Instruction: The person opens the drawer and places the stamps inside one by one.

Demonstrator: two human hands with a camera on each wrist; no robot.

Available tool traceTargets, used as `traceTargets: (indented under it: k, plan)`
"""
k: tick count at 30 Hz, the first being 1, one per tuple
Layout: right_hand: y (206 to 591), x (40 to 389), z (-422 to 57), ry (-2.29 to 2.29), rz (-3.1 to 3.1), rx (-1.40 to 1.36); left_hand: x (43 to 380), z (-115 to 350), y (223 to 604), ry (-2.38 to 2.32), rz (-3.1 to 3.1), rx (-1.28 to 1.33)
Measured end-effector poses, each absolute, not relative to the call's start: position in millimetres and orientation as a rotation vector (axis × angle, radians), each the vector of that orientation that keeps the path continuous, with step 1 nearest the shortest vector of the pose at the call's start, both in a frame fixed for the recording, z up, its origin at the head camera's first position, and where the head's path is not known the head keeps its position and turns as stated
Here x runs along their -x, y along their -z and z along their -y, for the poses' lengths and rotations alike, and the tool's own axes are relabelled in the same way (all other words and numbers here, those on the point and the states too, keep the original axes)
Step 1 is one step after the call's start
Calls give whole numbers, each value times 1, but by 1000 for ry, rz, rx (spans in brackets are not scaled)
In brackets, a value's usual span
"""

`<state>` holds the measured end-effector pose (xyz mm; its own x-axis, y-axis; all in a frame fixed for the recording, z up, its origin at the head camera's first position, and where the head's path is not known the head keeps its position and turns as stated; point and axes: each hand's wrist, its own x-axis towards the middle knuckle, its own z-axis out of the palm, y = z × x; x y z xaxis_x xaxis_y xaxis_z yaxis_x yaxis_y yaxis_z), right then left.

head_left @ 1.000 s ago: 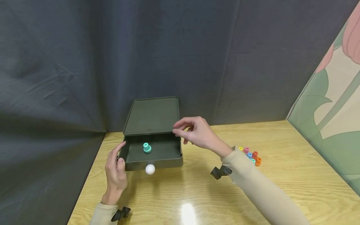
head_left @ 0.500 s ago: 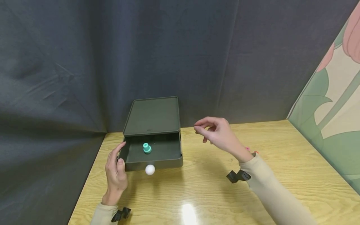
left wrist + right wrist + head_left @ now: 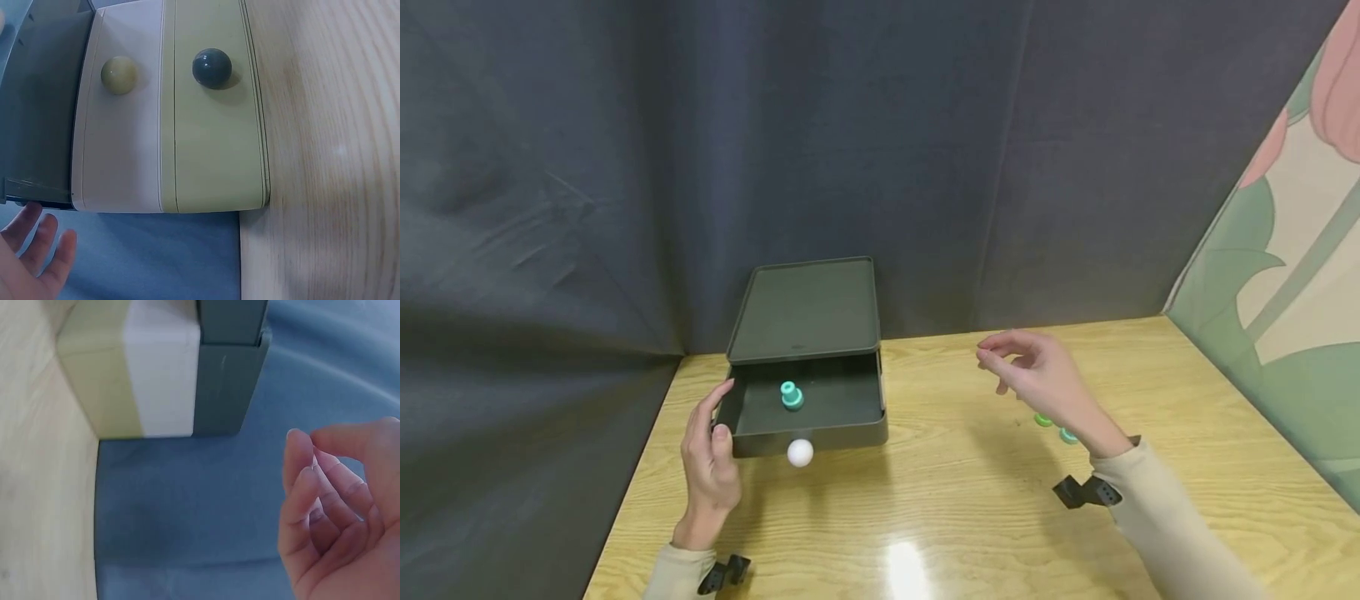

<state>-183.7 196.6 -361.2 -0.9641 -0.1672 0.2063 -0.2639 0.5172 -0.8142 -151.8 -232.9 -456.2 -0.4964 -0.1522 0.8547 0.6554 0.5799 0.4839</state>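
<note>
Farther toward 3 o'clock than half a second ago, with 12 pointing away from the person, the right hand (image 3: 1048, 379) hangs above the wooden table (image 3: 835, 533), while the left hand (image 3: 709, 468) and the pulled-out dark green drawer (image 3: 842, 437) match the earlier frame. Its fingers curl loosely, thumb and forefinger tips together, and nothing shows between them. At 8 o'clock on the drawer, the left hand lies with its fingers spread along the side wall and its thumb at the front corner, probably to keep the drawer steady; how firmly it presses, I cannot tell. Sticking out toward 6 o'clock, the drawer seems left that way so its inside can be reached. Within it, slightly to 9 o'clock of the middle, is a glossy teal peg (image 3: 792, 397) with a broad base and a narrower neck hollow at the tip, apparently standing upright. A round white knob (image 3: 801, 452) marks the drawer's front; a pale drawer (image 3: 122, 144) and a yellow-green drawer (image 3: 219, 144) sit beneath it, both shut. A green piece (image 3: 1043, 421) and a turquoise piece (image 3: 1068, 436) show at 6 and 5 o'clock of the right hand, the latter partly hidden by its wrist.
</note>
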Motion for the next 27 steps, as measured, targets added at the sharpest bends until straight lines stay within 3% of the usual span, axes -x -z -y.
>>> traceTargets:
  k: [27]
  plan:
    - [448,149,-300,-1168,2770,-99,148,234,453,1065,1849,425]
